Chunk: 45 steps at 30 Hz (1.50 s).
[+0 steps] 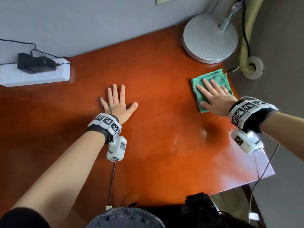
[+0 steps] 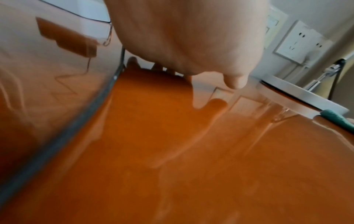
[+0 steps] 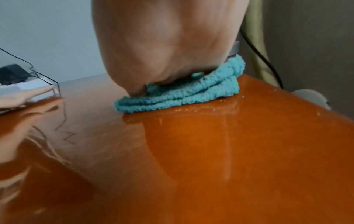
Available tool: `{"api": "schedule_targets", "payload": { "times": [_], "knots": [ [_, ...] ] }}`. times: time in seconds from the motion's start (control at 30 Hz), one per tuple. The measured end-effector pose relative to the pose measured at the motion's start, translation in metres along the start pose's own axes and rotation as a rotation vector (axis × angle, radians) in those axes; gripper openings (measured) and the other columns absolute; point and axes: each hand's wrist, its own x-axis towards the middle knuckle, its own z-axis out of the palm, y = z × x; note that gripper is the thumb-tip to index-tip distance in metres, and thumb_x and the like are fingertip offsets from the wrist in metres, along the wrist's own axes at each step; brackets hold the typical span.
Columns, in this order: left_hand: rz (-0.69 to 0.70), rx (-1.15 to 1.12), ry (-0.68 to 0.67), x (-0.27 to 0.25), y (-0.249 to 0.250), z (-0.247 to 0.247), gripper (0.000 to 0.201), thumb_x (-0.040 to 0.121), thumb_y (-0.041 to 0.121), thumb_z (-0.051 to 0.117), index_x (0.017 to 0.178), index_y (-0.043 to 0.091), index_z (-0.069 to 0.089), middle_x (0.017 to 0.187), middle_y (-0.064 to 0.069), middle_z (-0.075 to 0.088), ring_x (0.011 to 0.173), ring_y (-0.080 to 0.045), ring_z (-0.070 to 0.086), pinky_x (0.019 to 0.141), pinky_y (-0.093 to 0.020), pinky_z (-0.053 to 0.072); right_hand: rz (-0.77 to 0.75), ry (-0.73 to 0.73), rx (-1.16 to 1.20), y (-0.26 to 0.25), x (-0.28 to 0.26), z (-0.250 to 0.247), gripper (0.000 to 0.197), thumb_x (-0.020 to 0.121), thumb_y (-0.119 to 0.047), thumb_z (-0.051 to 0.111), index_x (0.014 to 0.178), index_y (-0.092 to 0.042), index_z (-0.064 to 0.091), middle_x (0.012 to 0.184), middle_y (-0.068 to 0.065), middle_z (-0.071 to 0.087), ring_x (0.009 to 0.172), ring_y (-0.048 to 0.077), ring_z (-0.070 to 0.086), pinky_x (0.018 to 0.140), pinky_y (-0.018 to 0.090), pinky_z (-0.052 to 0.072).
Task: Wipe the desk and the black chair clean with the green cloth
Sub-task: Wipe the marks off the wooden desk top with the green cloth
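Note:
The folded green cloth lies near the far right corner of the glossy orange-brown desk. My right hand presses flat on the cloth with straight, spread fingers; from the right wrist the cloth shows bunched under the palm. My left hand rests flat on the bare desk at the middle, fingers spread, holding nothing; its palm fills the top of the left wrist view. A dark chair back shows at the bottom edge.
A round white lamp base stands at the far right corner, just behind the cloth. A white power strip with a black adapter sits at the far left by the wall. The desk's right edge runs close to my right wrist.

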Motion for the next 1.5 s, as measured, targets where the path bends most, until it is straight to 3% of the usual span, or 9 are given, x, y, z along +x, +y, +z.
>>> {"api": "schedule_targets", "payload": {
  "times": [0.17, 0.27, 0.33, 0.47, 0.57, 0.8, 0.97, 1.17, 1.5],
  "knots": [
    [-0.016, -0.001, 0.025, 0.0, 0.003, 0.004, 0.081, 0.095, 0.061, 0.027, 0.148, 0.024, -0.021, 0.155, -0.008, -0.027, 0.143, -0.025, -0.025, 0.112, -0.057, -0.012, 0.297, 0.126, 0.207, 0.008, 0.016, -0.004, 0.064, 0.099, -0.043, 0.034, 0.151, -0.027, 0.0, 0.159, 0.0, -0.009, 0.146, 0.025, -0.007, 0.117, 0.046, 0.001],
    [0.0, 0.013, 0.018, 0.001, 0.002, 0.002, 0.081, 0.094, 0.061, 0.027, 0.148, 0.025, -0.022, 0.155, -0.008, -0.028, 0.143, -0.025, -0.026, 0.111, -0.057, -0.013, 0.448, 0.161, 0.345, 0.013, 0.022, -0.009, 0.064, 0.098, -0.043, 0.036, 0.152, -0.03, 0.004, 0.159, -0.004, -0.008, 0.144, 0.034, 0.005, 0.117, 0.045, 0.008],
    [0.004, 0.022, 0.023, 0.001, 0.002, 0.002, 0.081, 0.094, 0.062, 0.027, 0.148, 0.026, -0.022, 0.155, -0.008, -0.028, 0.143, -0.025, -0.026, 0.111, -0.057, -0.014, 0.509, 0.151, 0.439, 0.017, 0.018, -0.011, 0.063, 0.098, -0.041, 0.035, 0.151, -0.032, 0.003, 0.159, -0.006, -0.008, 0.139, 0.038, 0.016, 0.115, 0.042, 0.012],
    [0.013, 0.027, 0.02, 0.001, 0.001, 0.003, 0.082, 0.093, 0.063, 0.027, 0.148, 0.026, -0.022, 0.155, -0.007, -0.029, 0.142, -0.025, -0.026, 0.111, -0.057, -0.013, 0.561, 0.157, 0.473, 0.017, -0.005, 0.004, 0.063, 0.099, -0.04, 0.034, 0.151, -0.03, 0.002, 0.159, -0.004, -0.008, 0.138, 0.036, 0.021, 0.114, 0.042, 0.015],
    [0.026, 0.026, 0.011, 0.001, 0.001, 0.002, 0.083, 0.093, 0.064, 0.027, 0.148, 0.026, -0.022, 0.155, -0.007, -0.029, 0.142, -0.025, -0.026, 0.111, -0.056, -0.014, 0.626, 0.179, 0.411, 0.011, -0.031, 0.029, 0.063, 0.099, -0.04, 0.032, 0.152, -0.025, 0.001, 0.159, 0.002, -0.008, 0.14, 0.035, 0.016, 0.115, 0.044, 0.015],
    [0.051, 0.027, 0.033, 0.003, -0.002, 0.005, 0.084, 0.092, 0.067, 0.027, 0.149, 0.026, -0.02, 0.156, -0.009, -0.026, 0.143, -0.026, -0.024, 0.111, -0.056, -0.014, 0.809, 0.135, 0.451, -0.019, -0.085, 0.068, 0.063, 0.1, -0.035, 0.03, 0.152, -0.021, -0.003, 0.158, 0.008, -0.014, 0.143, 0.04, -0.009, 0.115, 0.05, 0.001],
    [0.045, 0.017, 0.056, 0.005, -0.002, 0.008, 0.084, 0.091, 0.067, 0.029, 0.149, 0.027, -0.018, 0.156, -0.009, -0.025, 0.144, -0.027, -0.023, 0.111, -0.056, -0.014, 0.765, 0.097, 0.369, -0.043, -0.099, 0.077, 0.063, 0.1, -0.036, 0.029, 0.152, -0.022, -0.004, 0.158, 0.008, -0.013, 0.142, 0.042, -0.009, 0.114, 0.051, 0.007],
    [0.053, 0.014, 0.044, 0.006, -0.002, 0.007, 0.086, 0.091, 0.067, 0.029, 0.149, 0.026, -0.02, 0.155, -0.009, -0.027, 0.143, -0.028, -0.024, 0.111, -0.056, -0.014, 0.551, 0.033, 0.325, -0.074, -0.093, 0.075, 0.064, 0.099, -0.038, 0.028, 0.15, -0.028, -0.009, 0.157, 0.004, -0.018, 0.142, 0.042, -0.013, 0.115, 0.054, 0.002],
    [0.031, 0.035, 0.05, 0.007, 0.0, 0.009, 0.087, 0.09, 0.07, 0.026, 0.147, 0.027, -0.024, 0.155, -0.009, -0.029, 0.143, -0.028, -0.025, 0.111, -0.056, -0.014, 0.464, 0.064, 0.359, -0.036, -0.028, 0.022, 0.065, 0.096, -0.049, 0.037, 0.149, -0.039, 0.001, 0.159, -0.005, -0.013, 0.144, 0.033, -0.014, 0.117, 0.048, -0.002]
  ]
}}
